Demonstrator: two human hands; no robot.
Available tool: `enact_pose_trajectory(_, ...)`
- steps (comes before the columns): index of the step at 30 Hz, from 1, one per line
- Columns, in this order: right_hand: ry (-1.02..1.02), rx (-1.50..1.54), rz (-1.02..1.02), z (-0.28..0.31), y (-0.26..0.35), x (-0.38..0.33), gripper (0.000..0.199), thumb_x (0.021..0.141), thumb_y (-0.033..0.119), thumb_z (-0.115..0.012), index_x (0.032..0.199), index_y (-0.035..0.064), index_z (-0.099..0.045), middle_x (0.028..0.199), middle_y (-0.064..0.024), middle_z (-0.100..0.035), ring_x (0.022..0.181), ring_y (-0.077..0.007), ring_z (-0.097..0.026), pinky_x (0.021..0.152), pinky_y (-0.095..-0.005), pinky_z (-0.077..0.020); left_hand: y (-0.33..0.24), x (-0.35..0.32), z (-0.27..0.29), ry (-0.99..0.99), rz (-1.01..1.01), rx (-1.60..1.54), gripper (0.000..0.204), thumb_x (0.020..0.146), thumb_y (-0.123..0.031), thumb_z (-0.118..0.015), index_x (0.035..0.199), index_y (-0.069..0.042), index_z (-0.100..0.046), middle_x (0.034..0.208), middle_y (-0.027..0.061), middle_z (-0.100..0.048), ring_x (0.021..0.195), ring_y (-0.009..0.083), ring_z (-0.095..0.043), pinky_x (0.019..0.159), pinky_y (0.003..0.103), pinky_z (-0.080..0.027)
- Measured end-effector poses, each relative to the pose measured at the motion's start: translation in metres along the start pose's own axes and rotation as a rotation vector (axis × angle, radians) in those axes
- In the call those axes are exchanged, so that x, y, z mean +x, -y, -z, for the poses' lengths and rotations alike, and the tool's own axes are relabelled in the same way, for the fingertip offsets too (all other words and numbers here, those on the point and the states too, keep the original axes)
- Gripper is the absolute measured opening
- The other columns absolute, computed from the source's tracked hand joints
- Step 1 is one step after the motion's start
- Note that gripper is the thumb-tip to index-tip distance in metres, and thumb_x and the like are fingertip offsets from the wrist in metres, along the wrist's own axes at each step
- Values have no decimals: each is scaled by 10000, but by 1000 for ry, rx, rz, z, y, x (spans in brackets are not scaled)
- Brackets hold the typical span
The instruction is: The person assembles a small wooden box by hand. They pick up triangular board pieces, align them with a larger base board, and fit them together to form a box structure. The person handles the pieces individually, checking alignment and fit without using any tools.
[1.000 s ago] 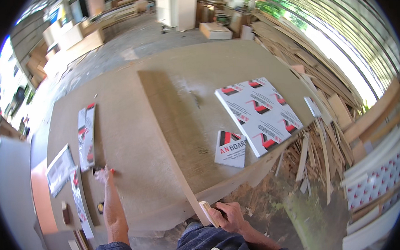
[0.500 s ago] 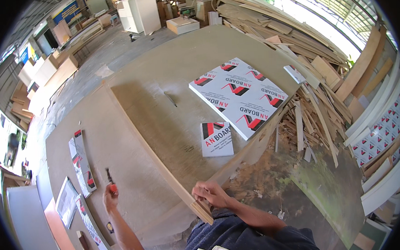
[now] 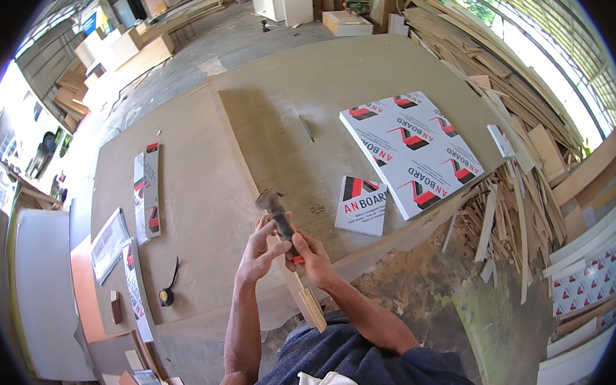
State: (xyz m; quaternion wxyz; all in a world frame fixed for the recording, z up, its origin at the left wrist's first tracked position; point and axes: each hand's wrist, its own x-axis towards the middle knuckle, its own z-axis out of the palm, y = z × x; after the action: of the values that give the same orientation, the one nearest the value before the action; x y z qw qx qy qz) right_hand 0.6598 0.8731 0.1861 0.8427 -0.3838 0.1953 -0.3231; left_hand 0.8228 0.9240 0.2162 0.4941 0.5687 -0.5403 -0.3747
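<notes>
Both my hands meet over the near end of a long wooden strip (image 3: pixel 297 282) that runs away across the work surface. Between them is a hammer (image 3: pixel 279 218) with a dark metal head and a black-and-red handle, its head pointing away from me. My left hand (image 3: pixel 257 256) has its fingers against the left side of the handle. My right hand (image 3: pixel 314 260) is closed around the lower, red part. A small white printed board piece (image 3: pixel 361 207) lies to the right, beside a larger white printed panel (image 3: pixel 410 149). Past them lies a thin dark pointed tool (image 3: pixel 307 128).
Left on the brown sheet (image 3: pixel 189 178) are printed white strips (image 3: pixel 148 194), a tape measure (image 3: pixel 166 296) with its blade out and a small wooden block (image 3: pixel 115 307). Offcuts (image 3: pixel 494 217) pile up on the floor at right. Cabinets (image 3: pixel 291 4) stand far back.
My left hand has come from the left with the hammer to the wooden strip. My right hand has left the strip's end and taken hold of the handle. The view has shifted left.
</notes>
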Motion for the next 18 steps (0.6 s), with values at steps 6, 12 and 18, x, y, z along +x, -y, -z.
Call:
enact_pose_trajectory(6,-201,100,85,30,-23,-4,260,1073,298,-575,1099,40,-586,816,-51,-603,703,-154,-595,621,-294,-465,53,-13,-56,-613,410,377,1054,742,-228,-805,1605,-2,-244,1464,268,-375,1425,395,-336,1219,501,-223)
enact_pose_trajectory(12,-410,-49,-139,77,-53,14,304,1005,315,-645,959,40,-523,715,-74,-609,526,-156,-573,490,-297,-436,121,-68,-89,-468,378,49,1042,701,-8,-689,1603,-30,-169,1434,231,-451,1344,362,-473,1127,432,-409)
enact_pose_trajectory(18,-562,-189,-144,83,-71,44,311,1000,340,-624,962,47,-529,652,-55,-587,460,-137,-529,418,-290,-395,124,-72,-99,-479,316,-455,955,725,162,-544,1589,-97,-230,1448,128,-474,1336,243,-493,1070,369,-455)
